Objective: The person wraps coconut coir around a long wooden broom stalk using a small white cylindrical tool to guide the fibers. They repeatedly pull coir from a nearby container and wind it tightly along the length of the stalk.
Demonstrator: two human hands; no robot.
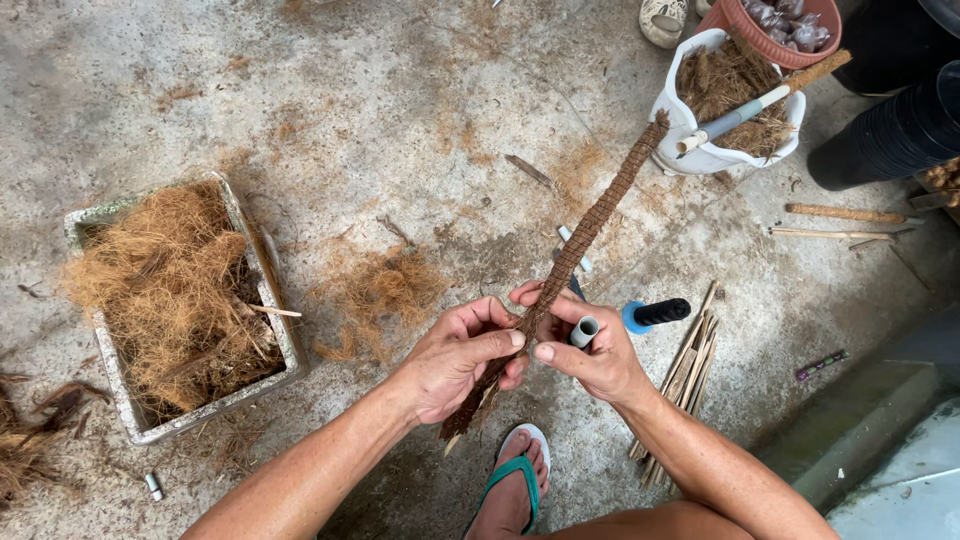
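Note:
Both my hands hold a long stick wrapped in brown coconut fibre (590,225), which slants from my lap up toward the right. My left hand (460,355) grips its lower part, thumb on top. My right hand (590,350) pinches the wrapped stick just above that, and a short white tube (584,331) rests between its fingers. The bare lower tip of the stick pokes out below my left hand.
A grey rectangular trough (290,350) full of coconut fibre stands at left, loose fibre (380,290) beside it. A white pot (700,155) with fibre and sticks, a bundle of bamboo slivers (685,375), a blue-and-black tool (655,314), black pots (890,135), my sandalled foot (515,480).

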